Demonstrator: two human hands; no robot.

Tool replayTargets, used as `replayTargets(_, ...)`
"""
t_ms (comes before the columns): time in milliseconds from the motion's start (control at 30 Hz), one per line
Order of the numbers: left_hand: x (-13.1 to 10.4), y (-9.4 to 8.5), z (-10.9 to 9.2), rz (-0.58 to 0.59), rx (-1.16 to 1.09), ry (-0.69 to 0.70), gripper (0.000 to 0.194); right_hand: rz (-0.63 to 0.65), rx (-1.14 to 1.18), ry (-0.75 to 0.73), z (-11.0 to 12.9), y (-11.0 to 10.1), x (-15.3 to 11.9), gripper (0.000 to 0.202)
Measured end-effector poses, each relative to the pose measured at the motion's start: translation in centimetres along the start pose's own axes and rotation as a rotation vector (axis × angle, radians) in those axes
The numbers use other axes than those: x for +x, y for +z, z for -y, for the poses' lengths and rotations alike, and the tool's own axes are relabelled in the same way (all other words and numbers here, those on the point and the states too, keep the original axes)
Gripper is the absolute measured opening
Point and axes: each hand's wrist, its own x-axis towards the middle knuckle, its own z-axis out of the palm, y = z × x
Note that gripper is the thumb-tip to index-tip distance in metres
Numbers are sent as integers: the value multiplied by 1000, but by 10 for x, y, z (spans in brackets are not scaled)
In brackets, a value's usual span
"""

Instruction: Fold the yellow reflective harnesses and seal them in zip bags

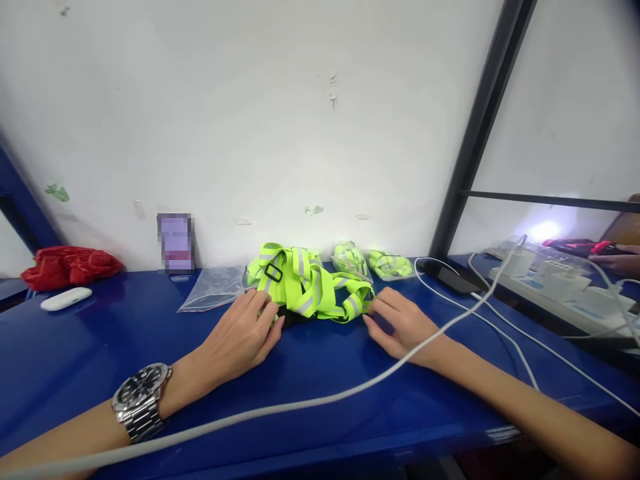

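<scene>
Working at both ends of the bundle now, these two bare hands, with the yellow-green reflective straps (305, 280) heaped between them toward the back edge of the tabletop (310, 440), around its middle! The left hand (245, 327), a steel watch (143, 390) on its wrist, has thumb and fingers pinching a bit of strap at the bundle's left end; over on the other side, the right hand (403, 327) curls its fingertips against the right end, though whether they grip it, I cannot tell. A black buckle (273, 272) sits up on the heap's left side, and what a sight along that back edge: a clear plastic bag (213, 290) lying flat to the left, two bagged packs (351, 260) of the same colour to the right! Near the back left corner it's a crumpled red bundle (73, 267), a white case (67, 299) just in front; toward the right edge, a black phone (449, 276) and loaded power strip (537, 293), while a white cable (320, 401) sweeps across the foreground
</scene>
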Motion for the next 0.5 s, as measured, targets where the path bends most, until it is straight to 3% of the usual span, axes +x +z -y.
replayTargets(133, -2, -4, 0, 173, 54, -294, 43, 147, 28, 227, 28, 2, 3, 32)
replayTargets(233, 3, 5, 8, 314, -103, -467, 52, 175, -64, 406, 39, 11, 13, 48)
replayTargets(300, 10, 15, 13, 354, -265, -493, 46, 205, -104, 460, 38, 20, 21, 58)
replayTargets(400, 24, 24, 15, 298, -469, -512, 24, 180, -13, 544, 28, 33, 33, 55)
replayTargets(500, 39, 12, 10, 155, -688, -669, 18, 39, 344, 800, 24, 36, 43, 41)
